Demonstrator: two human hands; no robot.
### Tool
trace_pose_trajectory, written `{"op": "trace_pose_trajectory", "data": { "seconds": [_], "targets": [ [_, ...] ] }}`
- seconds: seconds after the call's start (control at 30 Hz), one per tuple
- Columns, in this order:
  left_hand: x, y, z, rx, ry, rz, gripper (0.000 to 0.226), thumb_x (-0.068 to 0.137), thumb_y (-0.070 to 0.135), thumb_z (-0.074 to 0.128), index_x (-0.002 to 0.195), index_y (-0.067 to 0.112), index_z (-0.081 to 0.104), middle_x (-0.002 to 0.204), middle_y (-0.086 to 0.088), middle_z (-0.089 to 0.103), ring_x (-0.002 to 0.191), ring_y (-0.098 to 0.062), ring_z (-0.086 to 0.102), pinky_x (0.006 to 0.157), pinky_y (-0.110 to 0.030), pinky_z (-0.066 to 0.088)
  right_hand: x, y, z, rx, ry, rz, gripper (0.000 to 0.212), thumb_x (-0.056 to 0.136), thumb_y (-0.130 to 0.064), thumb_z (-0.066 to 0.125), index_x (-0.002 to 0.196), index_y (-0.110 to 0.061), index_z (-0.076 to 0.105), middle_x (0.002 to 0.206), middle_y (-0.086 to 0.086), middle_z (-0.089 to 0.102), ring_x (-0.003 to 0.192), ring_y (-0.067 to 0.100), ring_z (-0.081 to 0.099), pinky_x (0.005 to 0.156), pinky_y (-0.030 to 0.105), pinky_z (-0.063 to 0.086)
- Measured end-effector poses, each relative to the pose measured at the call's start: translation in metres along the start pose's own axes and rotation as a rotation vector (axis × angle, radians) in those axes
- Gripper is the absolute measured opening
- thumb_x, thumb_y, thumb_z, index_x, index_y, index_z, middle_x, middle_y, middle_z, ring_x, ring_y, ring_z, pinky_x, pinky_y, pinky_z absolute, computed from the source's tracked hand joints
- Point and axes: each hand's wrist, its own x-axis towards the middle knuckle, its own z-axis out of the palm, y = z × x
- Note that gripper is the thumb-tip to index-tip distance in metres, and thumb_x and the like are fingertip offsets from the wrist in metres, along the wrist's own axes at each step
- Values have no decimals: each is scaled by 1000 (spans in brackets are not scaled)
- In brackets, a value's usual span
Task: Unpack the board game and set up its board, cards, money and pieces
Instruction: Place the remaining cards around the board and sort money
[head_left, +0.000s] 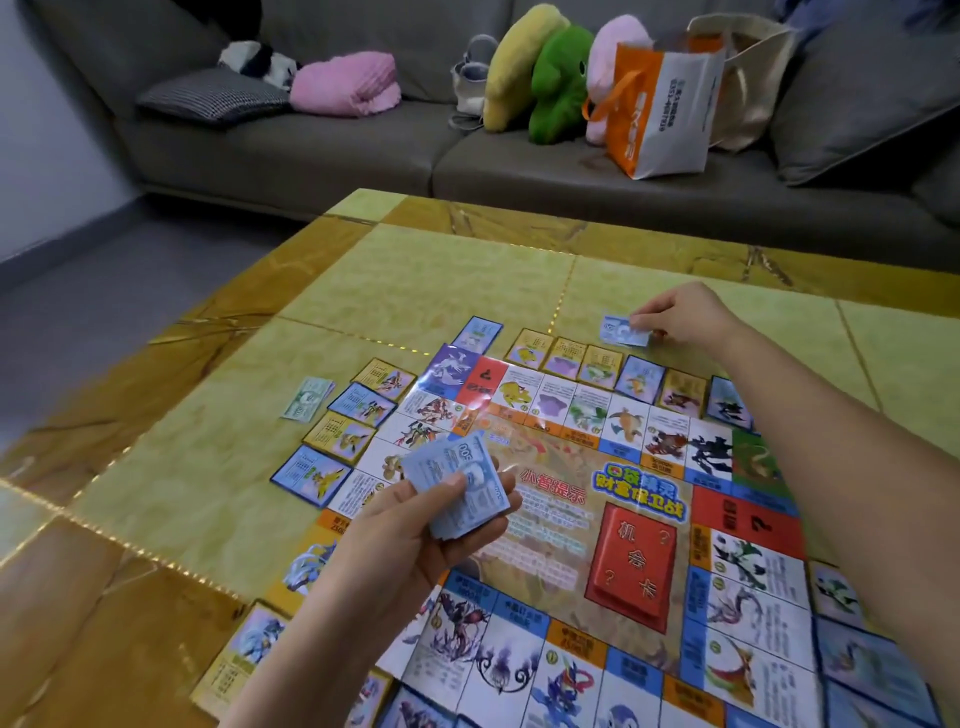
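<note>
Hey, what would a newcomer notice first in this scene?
The colourful game board spread on the yellow table, ringed by small cards, stands out first. Over it the left hand grips a stack of blue banknotes, while the right hand pinches one blue note on the table past the board's far edge. Behind, bright plush toys sit on the grey sofa.

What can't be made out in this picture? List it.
Head view:
- blue note stack: count hidden, left hand grips it.
- single blue note: value part-covered where the right hand pinches it.
- green notes: print blurred, too small.
- board: near edge cut off by frame bottom.
</note>
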Motion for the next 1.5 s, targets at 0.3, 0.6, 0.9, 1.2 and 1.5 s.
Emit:
{"op": "trace_pose_trajectory", "data": {
  "seconds": [0.3, 0.6, 0.9, 1.2, 1.5],
  "targets": [
    [-2, 1, 2, -12, 10, -4, 28, 95, 6, 43, 118, -6, 55, 102, -22, 71, 90, -32, 71, 63, -29, 60, 4, 0, 8, -87, 77, 42, 18, 80, -14, 74, 96, -7, 74, 100, 11, 70, 87, 18, 56, 77, 30, 43],
    [-6, 5, 2, -13, -23, 3, 37, 83, 10, 51, 116, -5, 56, 103, -23, 70, 90, -31, 71, 65, -29, 60, 4, -3, 11, -69, 97, 95, 15, 81, -10, 73, 96, -6, 74, 102, 11, 70, 87, 16, 55, 75, 28, 41],
    [-11, 13, 2, -40, -13, 29, 29, 94, 7, 46, 120, -4, 53, 104, -22, 70, 92, -31, 70, 69, -31, 60, -12, -19, 11, 20, 245, 49, 20, 87, -19, 68, 101, -5, 70, 107, 11, 68, 92, 20, 57, 80, 31, 43],
    [-28, 35, -4, -129, 208, 270, 13, 92, 6, 52, 100, 2, 61, 85, -9, 75, 79, -20, 72, 72, -30, 60, -178, -134, 66, 612, -454, -299, 42, 69, -43, 71, 91, -6, 70, 81, 7, 68, 72, 14, 62, 68, 23, 51],
    [-44, 62, -25, -198, 306, 378, 12, 91, 9, 56, 97, 7, 66, 90, -7, 74, 81, -15, 71, 70, -25, 58, -204, -182, 109, 855, -198, -361, 9, 73, -21, 75, 75, -12, 73, 66, 2, 70, 60, 12, 63, 59, 20, 51]
  ]
}}
